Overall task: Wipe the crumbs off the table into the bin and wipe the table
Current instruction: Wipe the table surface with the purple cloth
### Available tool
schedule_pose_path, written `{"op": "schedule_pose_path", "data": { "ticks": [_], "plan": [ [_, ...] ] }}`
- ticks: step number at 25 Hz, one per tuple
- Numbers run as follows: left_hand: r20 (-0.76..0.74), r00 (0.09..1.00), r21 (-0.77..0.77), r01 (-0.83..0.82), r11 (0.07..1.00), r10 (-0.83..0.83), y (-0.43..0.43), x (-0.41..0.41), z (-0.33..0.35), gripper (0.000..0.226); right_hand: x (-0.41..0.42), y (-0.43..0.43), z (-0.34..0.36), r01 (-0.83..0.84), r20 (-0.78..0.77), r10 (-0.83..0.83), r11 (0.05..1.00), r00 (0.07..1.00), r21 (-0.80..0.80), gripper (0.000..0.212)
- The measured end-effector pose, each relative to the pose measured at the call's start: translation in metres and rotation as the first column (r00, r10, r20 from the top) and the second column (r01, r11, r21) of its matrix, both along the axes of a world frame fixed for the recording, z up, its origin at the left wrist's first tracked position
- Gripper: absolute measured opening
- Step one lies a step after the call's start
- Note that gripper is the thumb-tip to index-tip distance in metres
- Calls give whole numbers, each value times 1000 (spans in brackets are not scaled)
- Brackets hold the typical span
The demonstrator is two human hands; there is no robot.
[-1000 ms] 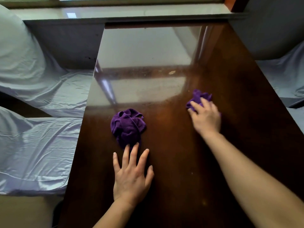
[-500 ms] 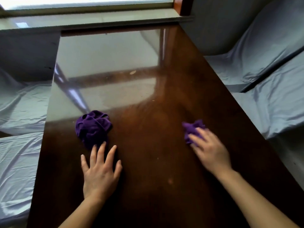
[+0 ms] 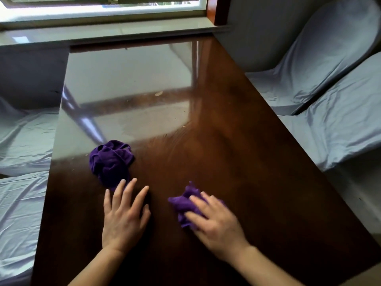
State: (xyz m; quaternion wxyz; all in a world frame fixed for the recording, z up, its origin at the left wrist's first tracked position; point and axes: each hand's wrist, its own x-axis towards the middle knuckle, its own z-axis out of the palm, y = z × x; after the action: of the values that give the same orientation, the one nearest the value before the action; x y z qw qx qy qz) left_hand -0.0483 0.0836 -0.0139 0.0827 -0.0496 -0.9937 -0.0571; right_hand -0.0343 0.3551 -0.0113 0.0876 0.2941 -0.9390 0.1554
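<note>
A glossy dark wooden table (image 3: 237,141) fills the view. My right hand (image 3: 216,226) presses a small purple cloth (image 3: 184,205) flat against the tabletop near the front. My left hand (image 3: 123,215) lies flat on the wood with its fingers spread, holding nothing. Just beyond its fingertips sits a second, bunched purple cloth (image 3: 111,162). A pale crumb (image 3: 159,93) and some fine specks lie farther back on the shiny part. No bin is in view.
Chairs under pale blue covers stand on the right (image 3: 329,83) and on the left (image 3: 20,145) of the table. A window sill (image 3: 107,34) runs along the table's far end.
My right hand has dragged its cloth across the table toward me and to the left, ending close beside my left hand. The left hand and the bunched cloth have stayed put; the camera shifted.
</note>
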Motion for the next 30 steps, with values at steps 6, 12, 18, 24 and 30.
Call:
{"op": "schedule_pose_path", "data": {
  "ticks": [6,12,18,24,30],
  "plan": [
    [76,995,48,64,997,-68,0,-3,3,55,-134,41,46,604,295,-553,788,779,-118,22],
    [101,993,82,50,995,-58,-1,-2,6,52,-166,16,63,775,854,-4,422,521,-471,25],
    [143,988,63,41,997,-50,-1,-4,9,52,-142,-7,41,287,212,-268,955,940,-67,54],
    [146,986,7,84,996,-84,0,-50,15,56,-179,12,6,239,28,-255,933,967,269,48],
    [151,988,31,-28,999,23,-3,-73,3,63,-287,-1,5,644,77,-663,743,744,179,45]
  ]
}}
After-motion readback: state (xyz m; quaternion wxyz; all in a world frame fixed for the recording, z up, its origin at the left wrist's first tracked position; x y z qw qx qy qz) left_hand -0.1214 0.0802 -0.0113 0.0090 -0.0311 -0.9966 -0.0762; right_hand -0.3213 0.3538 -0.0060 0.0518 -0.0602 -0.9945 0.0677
